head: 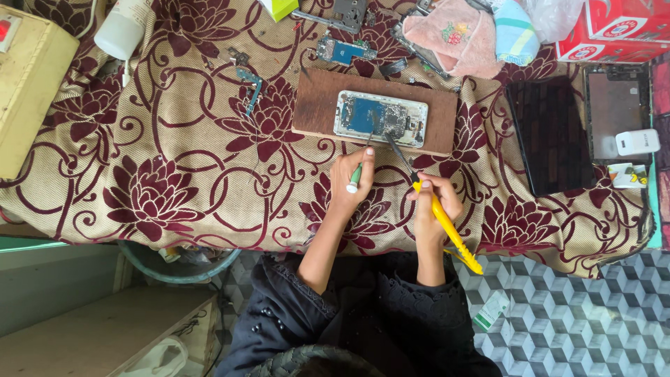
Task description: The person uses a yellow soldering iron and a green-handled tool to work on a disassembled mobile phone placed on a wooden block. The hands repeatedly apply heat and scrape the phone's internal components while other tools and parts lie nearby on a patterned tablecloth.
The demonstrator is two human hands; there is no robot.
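The counter (174, 174) wears a tan cloth patterned with dark maroon flowers and scrolls. A brown wooden board (317, 105) carries an opened phone (380, 117), white-framed with a blue patch inside. The right hand (434, 202) grips a yellow-handled tool (450, 234), the left hand (349, 183) a green and white one (356, 177). Pink cloth (457, 35), red boxes (618, 28), grey cube-patterned floor (579, 321), black sleeves (293, 307)

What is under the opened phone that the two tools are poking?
The opened phone lies on a brown wooden board. Under the board is the flowered cloth. What the cloth covers is hidden.
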